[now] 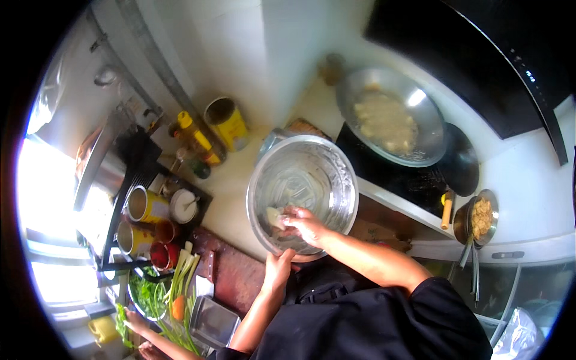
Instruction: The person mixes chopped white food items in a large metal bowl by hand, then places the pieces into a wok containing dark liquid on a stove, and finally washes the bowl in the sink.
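Observation:
A large stainless steel bowl [302, 155] with pale, wet residue smeared over its inside stands before me. My left hand [280, 267] grips its near rim, thumb on top. Inside the bowl, near its lower left wall, my right hand [302, 225] holds a pale, batter-coated piece of food [274, 217] between thumb and fingers. Beyond the bowl at the upper right, a wide metal wok [432, 139] on the stove holds pale pieces in bubbling liquid.
Fried pieces [481, 218] fill a strainer at the right, near a wooden-handled tool [446, 211]. A red-brown cutting board [238, 279] carries a knife [211, 265]. Scallions [180, 274], a metal tray [215, 321] and seasoning containers [145, 204] lie left. Another person's hand [135, 321] holds leafy greens.

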A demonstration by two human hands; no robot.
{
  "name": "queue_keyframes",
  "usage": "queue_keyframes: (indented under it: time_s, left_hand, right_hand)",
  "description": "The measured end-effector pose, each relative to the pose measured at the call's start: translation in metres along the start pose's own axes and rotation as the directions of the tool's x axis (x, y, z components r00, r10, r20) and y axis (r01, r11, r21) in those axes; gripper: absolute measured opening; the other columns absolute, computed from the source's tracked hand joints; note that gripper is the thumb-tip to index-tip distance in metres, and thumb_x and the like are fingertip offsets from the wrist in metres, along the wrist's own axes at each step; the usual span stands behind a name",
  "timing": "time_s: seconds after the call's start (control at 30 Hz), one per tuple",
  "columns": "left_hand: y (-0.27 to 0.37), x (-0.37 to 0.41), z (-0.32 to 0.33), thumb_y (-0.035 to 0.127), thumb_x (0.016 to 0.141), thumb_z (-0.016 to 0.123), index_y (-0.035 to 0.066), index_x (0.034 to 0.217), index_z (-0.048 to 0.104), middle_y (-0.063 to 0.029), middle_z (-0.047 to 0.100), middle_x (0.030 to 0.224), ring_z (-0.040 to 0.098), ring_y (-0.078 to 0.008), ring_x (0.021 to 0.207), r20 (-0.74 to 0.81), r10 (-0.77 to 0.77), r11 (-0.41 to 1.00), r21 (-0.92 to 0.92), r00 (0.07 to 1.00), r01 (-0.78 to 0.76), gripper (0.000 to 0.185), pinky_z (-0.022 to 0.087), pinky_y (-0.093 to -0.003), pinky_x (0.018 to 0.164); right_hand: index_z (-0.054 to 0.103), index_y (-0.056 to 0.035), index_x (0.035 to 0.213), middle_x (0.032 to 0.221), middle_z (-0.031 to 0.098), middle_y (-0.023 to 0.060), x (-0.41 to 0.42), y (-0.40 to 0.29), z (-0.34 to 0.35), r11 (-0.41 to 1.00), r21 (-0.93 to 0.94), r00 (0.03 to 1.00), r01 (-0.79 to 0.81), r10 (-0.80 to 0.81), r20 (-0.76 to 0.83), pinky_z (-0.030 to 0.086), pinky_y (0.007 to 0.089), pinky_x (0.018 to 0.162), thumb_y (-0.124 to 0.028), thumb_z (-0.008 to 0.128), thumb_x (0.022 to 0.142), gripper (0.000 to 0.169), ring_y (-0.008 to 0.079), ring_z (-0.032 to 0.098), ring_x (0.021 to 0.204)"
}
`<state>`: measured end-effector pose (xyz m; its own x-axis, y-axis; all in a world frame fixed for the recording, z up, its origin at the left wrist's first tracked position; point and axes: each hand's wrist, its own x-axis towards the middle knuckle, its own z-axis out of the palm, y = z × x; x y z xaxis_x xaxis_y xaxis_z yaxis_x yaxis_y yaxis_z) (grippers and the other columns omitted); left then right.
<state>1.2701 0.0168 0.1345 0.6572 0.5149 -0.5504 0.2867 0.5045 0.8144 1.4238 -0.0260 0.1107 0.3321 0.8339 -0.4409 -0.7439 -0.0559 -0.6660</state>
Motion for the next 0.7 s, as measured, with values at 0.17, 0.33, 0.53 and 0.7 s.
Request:
queue_keyframes:
  time_s: [0.17,0.33,0.53,0.7]
  left_hand:
    - [-0.004,0.010,0.014,0.008,0.083,0.057,-0.008,0.101,0.062,-0.0111,0.066,0.087,0.063,-0.0186,0.067,-0.005,-0.004,0.998,-0.062,1.000,0.004,0.024,0.051,-0.0279,0.045]
    - [0.007,0.008,0.025,0.009,0.082,0.057,-0.008,0.105,0.061,-0.0125,0.067,0.095,0.065,-0.0217,0.072,-0.026,-0.044,0.990,-0.136,0.999,0.040,0.029,0.052,-0.0283,0.046]
    - [-0.007,0.007,0.016,0.006,0.083,0.052,-0.006,0.113,0.055,-0.0139,0.066,0.095,0.063,-0.0208,0.069,0.006,-0.028,0.980,-0.199,1.000,0.028,0.033,0.049,-0.0285,0.047]
    - [-0.013,0.006,0.008,0.008,0.082,0.056,-0.006,0.114,0.057,-0.0124,0.066,0.101,0.064,-0.0208,0.077,0.004,-0.065,0.979,-0.195,0.998,0.065,0.035,0.052,-0.0291,0.049]
  right_hand:
    - [0.054,0.0001,0.118,0.106,0.062,0.0108,-0.014,-0.030,-0.010,0.996,-0.001,0.996,0.091,-0.091,-0.013,0.057,0.0339,0.081,-0.009,0.059,0.093,0.027,0.0226,0.065,0.099]
    - [0.057,0.0001,0.114,0.097,0.064,0.0126,-0.049,-0.093,-0.047,0.973,0.056,0.974,0.225,-0.223,-0.039,0.054,0.0340,0.079,-0.012,0.058,0.091,0.025,0.0242,0.066,0.088]
    - [0.056,-0.0006,0.117,0.107,0.066,0.0171,-0.070,-0.194,-0.125,0.876,-0.277,0.831,0.394,-0.469,-0.301,0.058,0.0335,0.071,-0.013,0.064,0.088,0.033,0.0231,0.069,0.082]
    - [0.058,-0.0037,0.114,0.093,0.068,0.0182,-0.050,-0.228,-0.228,0.105,-0.978,0.747,-0.178,-0.633,-0.204,0.054,0.0390,0.073,-0.018,0.069,0.084,0.035,0.0293,0.069,0.082]
